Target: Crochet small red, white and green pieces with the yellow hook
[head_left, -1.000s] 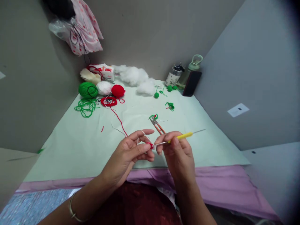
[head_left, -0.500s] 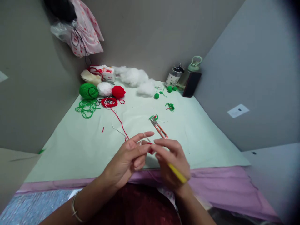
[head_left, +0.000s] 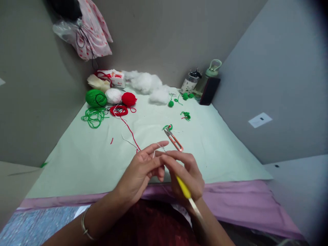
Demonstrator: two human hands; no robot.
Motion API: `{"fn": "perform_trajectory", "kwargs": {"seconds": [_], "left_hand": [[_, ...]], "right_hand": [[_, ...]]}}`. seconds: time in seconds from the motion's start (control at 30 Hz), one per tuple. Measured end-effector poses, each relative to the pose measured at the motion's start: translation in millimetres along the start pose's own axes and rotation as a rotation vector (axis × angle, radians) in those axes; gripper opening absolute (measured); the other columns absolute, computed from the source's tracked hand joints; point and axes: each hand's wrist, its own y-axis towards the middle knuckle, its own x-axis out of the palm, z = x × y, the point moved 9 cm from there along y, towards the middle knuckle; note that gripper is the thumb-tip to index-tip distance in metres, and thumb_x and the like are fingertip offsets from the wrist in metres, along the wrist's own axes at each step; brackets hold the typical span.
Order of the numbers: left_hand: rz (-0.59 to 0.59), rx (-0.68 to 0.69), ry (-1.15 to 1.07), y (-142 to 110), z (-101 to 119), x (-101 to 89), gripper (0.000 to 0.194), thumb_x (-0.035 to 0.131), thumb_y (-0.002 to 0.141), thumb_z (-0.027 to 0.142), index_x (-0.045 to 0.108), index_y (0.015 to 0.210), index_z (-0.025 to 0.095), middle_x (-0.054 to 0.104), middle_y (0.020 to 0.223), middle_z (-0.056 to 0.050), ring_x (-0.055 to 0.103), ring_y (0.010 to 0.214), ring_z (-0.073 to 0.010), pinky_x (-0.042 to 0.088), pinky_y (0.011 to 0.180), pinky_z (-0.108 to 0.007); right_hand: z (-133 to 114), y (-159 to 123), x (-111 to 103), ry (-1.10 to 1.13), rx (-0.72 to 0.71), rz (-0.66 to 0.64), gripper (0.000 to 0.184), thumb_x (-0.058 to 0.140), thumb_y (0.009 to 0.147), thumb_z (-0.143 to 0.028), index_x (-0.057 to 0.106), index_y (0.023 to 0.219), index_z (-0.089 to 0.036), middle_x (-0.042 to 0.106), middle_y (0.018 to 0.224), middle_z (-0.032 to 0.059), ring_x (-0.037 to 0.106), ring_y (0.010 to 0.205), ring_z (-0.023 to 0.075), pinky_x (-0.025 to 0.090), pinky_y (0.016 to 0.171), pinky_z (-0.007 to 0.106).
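Note:
Above the table's near edge, my left hand [head_left: 139, 171] has white yarn [head_left: 161, 147] looped over its raised index finger. Its thumb and other fingers pinch a small red crochet piece, which the fingers now hide. My right hand [head_left: 189, 174] grips a crochet hook [head_left: 183, 187] by its yellow handle, and the pale end of the handle slants down over my wrist. The fingertips of both hands meet, and the hook's tip is hidden there. Just beyond them lie orange-handled thread snips [head_left: 175, 140] beside a small green crochet piece [head_left: 169, 127].
At the back left sit green [head_left: 96, 98], white [head_left: 113, 96] and red [head_left: 129, 99] yarn balls, near loose green yarn [head_left: 93, 118]. White stuffing [head_left: 146, 83] lies along the back wall. A phone [head_left: 210, 91] leans against a bottle [head_left: 213, 70] at the back right.
My right hand has turned, so more of the hook's handle shows and points lower. The red piece, visible between the fingertips before, is now covered.

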Motion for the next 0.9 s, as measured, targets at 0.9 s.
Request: {"fn": "perform_trajectory", "kwargs": {"seconds": [0.9], "left_hand": [[-0.118, -0.067, -0.031, 0.0, 1.6, 7.8, 0.048, 0.083, 0.084, 0.017, 0.075, 0.131, 0.017, 0.061, 0.08, 0.003, 0.042, 0.048, -0.0007, 0.038, 0.043, -0.013]], "right_hand": [[63.8, -1.0, 19.3, 0.846, 0.695, 0.082, 0.021, 0.079, 0.092, -0.043, 0.081, 0.086, -0.023, 0.067, 0.076, 0.0013, 0.057, 0.058, 0.0109, 0.049, 0.05, 0.022]]}}
